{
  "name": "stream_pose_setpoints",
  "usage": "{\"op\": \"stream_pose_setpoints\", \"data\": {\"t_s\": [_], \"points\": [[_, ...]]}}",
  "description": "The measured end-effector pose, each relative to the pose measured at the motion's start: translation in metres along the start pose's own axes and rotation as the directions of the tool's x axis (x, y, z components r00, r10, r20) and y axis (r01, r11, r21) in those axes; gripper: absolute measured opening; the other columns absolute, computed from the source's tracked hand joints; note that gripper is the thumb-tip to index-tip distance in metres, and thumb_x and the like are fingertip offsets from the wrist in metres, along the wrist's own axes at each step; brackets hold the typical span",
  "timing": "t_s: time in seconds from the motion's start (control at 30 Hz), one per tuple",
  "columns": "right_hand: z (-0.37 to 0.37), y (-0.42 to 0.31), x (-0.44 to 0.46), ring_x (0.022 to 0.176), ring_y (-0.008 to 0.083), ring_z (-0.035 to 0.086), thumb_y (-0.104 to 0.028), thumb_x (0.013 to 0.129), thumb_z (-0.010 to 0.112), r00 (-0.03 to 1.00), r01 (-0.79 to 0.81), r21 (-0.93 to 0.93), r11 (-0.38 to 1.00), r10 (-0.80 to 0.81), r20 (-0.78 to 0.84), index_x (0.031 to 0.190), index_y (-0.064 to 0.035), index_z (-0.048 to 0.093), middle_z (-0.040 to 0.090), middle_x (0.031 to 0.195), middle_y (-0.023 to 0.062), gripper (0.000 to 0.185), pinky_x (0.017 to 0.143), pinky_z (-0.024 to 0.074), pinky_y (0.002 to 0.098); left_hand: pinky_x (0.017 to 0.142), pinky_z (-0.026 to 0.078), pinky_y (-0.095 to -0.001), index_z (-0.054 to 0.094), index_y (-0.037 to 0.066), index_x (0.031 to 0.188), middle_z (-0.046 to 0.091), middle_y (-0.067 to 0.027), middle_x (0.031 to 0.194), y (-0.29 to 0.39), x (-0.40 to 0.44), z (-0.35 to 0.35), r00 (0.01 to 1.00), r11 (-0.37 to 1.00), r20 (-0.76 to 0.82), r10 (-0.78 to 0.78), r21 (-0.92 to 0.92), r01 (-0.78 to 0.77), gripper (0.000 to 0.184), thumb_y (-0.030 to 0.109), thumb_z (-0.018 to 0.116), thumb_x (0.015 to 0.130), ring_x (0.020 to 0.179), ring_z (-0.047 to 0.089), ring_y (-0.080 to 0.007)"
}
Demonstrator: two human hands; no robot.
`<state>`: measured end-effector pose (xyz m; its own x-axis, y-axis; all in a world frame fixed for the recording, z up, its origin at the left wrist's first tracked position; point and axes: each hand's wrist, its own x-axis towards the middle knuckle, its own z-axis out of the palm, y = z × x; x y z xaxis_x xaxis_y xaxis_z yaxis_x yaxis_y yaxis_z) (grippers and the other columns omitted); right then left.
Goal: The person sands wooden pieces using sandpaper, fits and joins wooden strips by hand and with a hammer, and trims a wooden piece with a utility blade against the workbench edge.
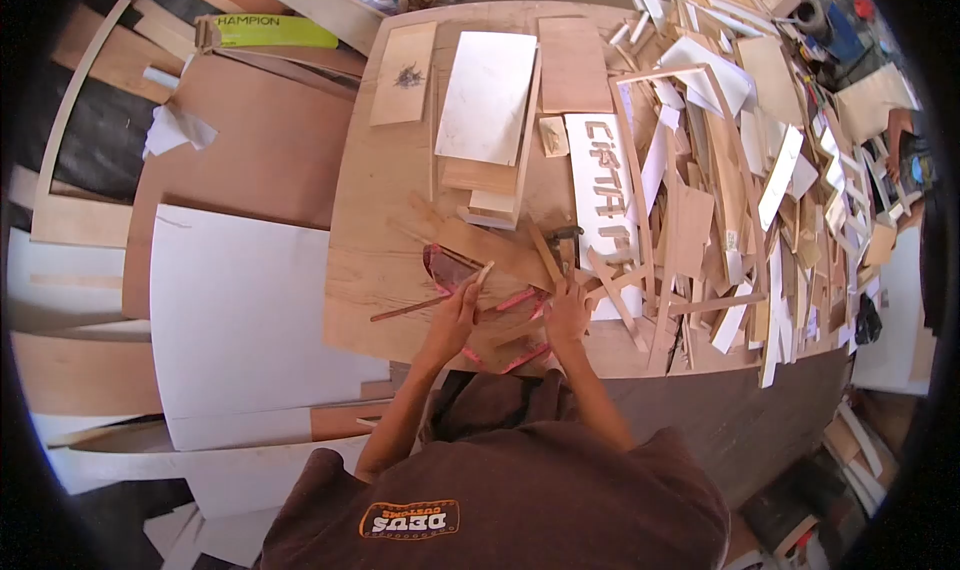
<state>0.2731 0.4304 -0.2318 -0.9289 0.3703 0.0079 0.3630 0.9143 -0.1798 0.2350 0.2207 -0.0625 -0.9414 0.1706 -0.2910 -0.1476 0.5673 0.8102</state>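
Head view: left hand [458,312] pinched a strip [486,271], right hand [568,315] gripped a hammer [567,233]; box [523,185] beyond, bare table [370,210] leftward.

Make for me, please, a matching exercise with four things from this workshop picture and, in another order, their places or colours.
Column one
1. Small dark bits in a loose clump
2. Piece printed "CHAMPION"
3. White board with large letters
4. Person's shirt

Column two
A. Dark brown
B. Beside the heap of wood scraps
C. On a pale rectangular board, on the table
D. Yellow-green

Right pairs: 1-C, 2-D, 3-B, 4-A
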Motion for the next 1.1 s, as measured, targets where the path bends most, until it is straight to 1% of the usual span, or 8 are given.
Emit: {"op": "stream_pose_setpoints", "data": {"t_s": [0.07,0.2,0.27,0.4,0.6,0.67,0.8,1.1], "points": [[-0.012,-0.005,-0.008,0.112,0.031,0.052,-0.017,0.079,0.071,0.999,0.027,-0.012,1.0,-0.027,0.027,0.133,-0.0147,0.051,0.053,0.118,0.011,0.058,0.095,0.0401,0.0454,0.06,0.044,-0.0311,0.057,0.007,0.134,0.049,-0.0016,0.067,0.015,0.002,-0.002,0.988,0.959,0.122,-0.095,-0.254,0.123,0.041,0.034,0.039,0.109,0.06,0.049,-0.015],[-0.022,0.001,-0.006,0.112,0.0321,0.054,-0.014,0.082,0.069,0.989,-0.06,0.03,0.998,0.064,-0.135,0.126,-0.0132,0.055,0.053,0.118,0.0115,0.047,0.092,0.0462,0.0472,0.061,0.042,-0.0272,0.05,0.008,0.144,0.047,0.0016,0.071,0.006,0.012,0.0,0.984,0.98,0.17,-0.049,-0.182,0.08,0.041,0.027,0.044,0.108,0.064,0.046,-0.0109],[-0.04,0.004,0.0,0.11,0.034,0.058,-0.016,0.09,0.062,0.979,-0.156,0.212,0.965,0.123,0.16,0.129,-0.0132,0.055,0.054,0.119,0.0128,0.04,0.088,0.0517,0.0479,0.061,0.04,-0.026,0.051,0.008,0.144,0.046,0.0005,0.073,0.014,0.013,0.011,0.99,0.959,0.007,0.143,-0.248,-0.137,0.04,0.024,0.045,0.107,0.066,0.044,-0.0102],[-0.062,0.003,0.017,0.112,0.039,0.057,-0.01,0.09,0.06,0.974,-0.197,0.36,0.912,0.138,0.182,0.125,-0.0091,0.053,0.053,0.116,0.0168,0.036,0.086,0.0539,0.0502,0.067,0.043,-0.0252,0.047,0.005,0.147,0.052,0.0016,0.088,0.016,0.013,0.008,0.978,0.971,0.12,0.169,-0.191,-0.144,0.043,0.022,0.043,0.108,0.075,0.045,-0.009],[-0.055,0.003,0.035,0.116,0.0429,0.049,-0.017,0.093,0.061,0.955,-0.064,0.332,0.941,0.154,-0.254,0.128,-0.0023,0.052,0.052,0.12,0.0208,0.039,0.094,0.045,0.0551,0.103,0.042,-0.0313,0.052,0.004,0.142,0.064,-0.0174,0.127,0.005,0.007,0.012,0.954,0.949,0.071,0.29,-0.153,-0.277,0.038,0.015,0.048,0.105,0.12,0.059,-0.0204],[-0.056,0.002,0.027,0.119,0.0435,0.048,-0.017,0.092,0.061,0.982,-0.062,0.273,0.96,0.108,-0.157,0.132,-0.0021,0.049,0.051,0.122,0.0222,0.044,0.096,0.0442,0.0546,0.106,0.04,-0.0346,0.048,0.008,0.146,0.056,-0.0135,0.143,0.006,0.007,0.01,0.954,0.96,0.142,0.264,-0.138,-0.245,0.041,0.019,0.045,0.107,0.13,0.052,-0.021],[-0.054,-0.009,0.001,0.121,0.0432,0.048,-0.017,0.09,0.062,0.982,-0.131,0.302,0.944,0.082,0.168,0.146,-0.0053,0.04,0.051,0.125,0.0245,0.061,0.098,0.0435,0.0526,0.103,0.042,-0.0341,0.048,0.008,0.146,0.059,-0.0113,0.138,0.008,-0.002,0.006,0.967,0.968,0.125,0.222,-0.146,-0.204,0.041,0.02,0.046,0.107,0.121,0.056,-0.02],[0.016,-0.002,0.018,0.111,0.0451,0.058,-0.014,0.089,0.062,0.982,-0.166,0.252,0.953,0.136,0.132,0.153,-0.012,0.029,0.053,0.125,0.0256,0.073,0.086,0.053,0.0524,0.06,0.037,-0.0226,0.048,0.006,0.146,0.042,0.0036,0.078,0.012,-0.021,-0.011,0.988,0.956,0.069,0.135,-0.272,-0.112,0.042,0.022,0.045,0.108,0.068,0.04,-0.0062]]}}
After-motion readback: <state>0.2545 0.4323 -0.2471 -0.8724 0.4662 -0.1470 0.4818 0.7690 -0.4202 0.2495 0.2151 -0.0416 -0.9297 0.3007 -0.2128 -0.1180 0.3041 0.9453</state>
